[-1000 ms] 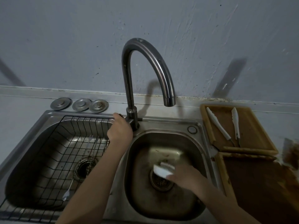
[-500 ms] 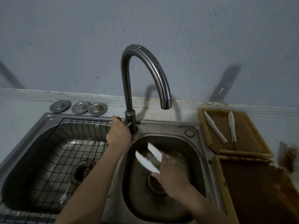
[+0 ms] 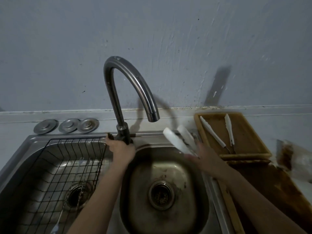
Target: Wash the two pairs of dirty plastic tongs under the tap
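My right hand (image 3: 206, 157) grips a pair of white plastic tongs (image 3: 179, 139) by its hinge end, tips pointing up and left, above the right rim of the small sink bowl (image 3: 190, 205). The tongs are blurred and sit right of the tap spout (image 3: 152, 115). No water is visible from the spout. My left hand (image 3: 120, 150) is closed around the tap base and its handle (image 3: 110, 137). The second pair of white tongs (image 3: 217, 132) lies spread open in the far wooden tray (image 3: 248, 132).
The left sink bowl holds a black wire basket (image 3: 55, 166) with some cutlery in it. Three metal drain lids (image 3: 65, 125) lie on the ledge behind it. A second, stained wooden tray (image 3: 270, 191) sits near the right edge, with a crumpled plastic bag (image 3: 293, 159) beside it.
My right hand has lifted the tongs out of the small bowl and swung them up and to the right, past the spout. My left hand stays on the tap handle.
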`<state>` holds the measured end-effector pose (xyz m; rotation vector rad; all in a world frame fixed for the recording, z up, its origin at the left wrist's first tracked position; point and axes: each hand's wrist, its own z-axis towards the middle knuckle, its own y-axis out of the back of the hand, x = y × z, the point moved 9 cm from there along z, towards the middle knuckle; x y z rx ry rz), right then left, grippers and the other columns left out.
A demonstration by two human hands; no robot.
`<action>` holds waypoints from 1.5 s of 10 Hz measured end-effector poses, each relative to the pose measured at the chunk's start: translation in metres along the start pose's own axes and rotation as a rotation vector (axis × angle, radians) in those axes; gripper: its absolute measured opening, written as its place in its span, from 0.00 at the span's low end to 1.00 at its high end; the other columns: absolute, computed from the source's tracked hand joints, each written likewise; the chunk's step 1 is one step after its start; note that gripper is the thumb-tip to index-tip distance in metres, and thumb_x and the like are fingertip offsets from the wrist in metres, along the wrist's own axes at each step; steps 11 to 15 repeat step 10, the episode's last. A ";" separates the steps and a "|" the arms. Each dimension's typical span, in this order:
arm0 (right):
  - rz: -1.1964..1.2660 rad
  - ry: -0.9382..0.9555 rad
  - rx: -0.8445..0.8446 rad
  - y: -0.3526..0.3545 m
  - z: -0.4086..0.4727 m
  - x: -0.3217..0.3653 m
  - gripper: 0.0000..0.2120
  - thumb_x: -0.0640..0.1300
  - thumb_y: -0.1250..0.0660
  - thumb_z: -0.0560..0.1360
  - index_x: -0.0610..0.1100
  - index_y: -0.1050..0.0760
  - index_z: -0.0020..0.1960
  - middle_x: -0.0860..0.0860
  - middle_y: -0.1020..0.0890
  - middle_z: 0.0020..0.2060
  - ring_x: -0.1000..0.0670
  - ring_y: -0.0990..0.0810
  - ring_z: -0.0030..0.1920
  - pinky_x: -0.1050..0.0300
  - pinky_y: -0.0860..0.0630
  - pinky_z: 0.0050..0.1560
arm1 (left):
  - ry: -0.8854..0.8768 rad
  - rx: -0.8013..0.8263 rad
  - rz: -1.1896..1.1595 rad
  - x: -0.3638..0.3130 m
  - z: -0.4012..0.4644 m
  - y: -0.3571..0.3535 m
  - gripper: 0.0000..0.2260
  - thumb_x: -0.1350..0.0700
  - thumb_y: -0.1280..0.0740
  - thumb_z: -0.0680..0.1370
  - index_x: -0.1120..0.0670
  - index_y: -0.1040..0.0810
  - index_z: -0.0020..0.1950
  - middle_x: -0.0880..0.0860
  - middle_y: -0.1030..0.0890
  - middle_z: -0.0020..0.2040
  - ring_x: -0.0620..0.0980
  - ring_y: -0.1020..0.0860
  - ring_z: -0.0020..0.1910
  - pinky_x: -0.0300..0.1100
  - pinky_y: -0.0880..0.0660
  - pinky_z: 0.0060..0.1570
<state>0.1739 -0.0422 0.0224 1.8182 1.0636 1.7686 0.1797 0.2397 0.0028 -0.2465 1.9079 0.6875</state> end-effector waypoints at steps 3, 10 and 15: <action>-0.045 -0.292 -0.444 0.101 0.026 -0.083 0.34 0.48 0.28 0.70 0.38 0.38 0.69 0.39 0.27 0.62 0.44 0.24 0.54 0.61 0.29 0.40 | -0.605 0.573 0.399 -0.057 -0.100 -0.160 0.17 0.64 0.40 0.75 0.59 0.28 0.64 0.53 0.25 0.59 0.51 0.26 0.60 0.42 0.30 0.62; -0.036 -0.274 -0.445 0.101 0.031 -0.122 0.21 0.47 0.35 0.75 0.41 0.32 0.65 0.42 0.26 0.63 0.44 0.28 0.63 0.51 0.31 0.62 | -0.720 0.981 0.906 -0.040 -0.126 -0.247 0.29 0.61 0.39 0.77 0.53 0.46 0.76 0.60 0.30 0.69 0.60 0.31 0.67 0.52 0.31 0.64; -0.036 -0.274 -0.445 0.101 0.031 -0.122 0.21 0.47 0.35 0.75 0.41 0.32 0.65 0.42 0.26 0.63 0.44 0.28 0.63 0.51 0.31 0.62 | -0.720 0.981 0.906 -0.040 -0.126 -0.247 0.29 0.61 0.39 0.77 0.53 0.46 0.76 0.60 0.30 0.69 0.60 0.31 0.67 0.52 0.31 0.64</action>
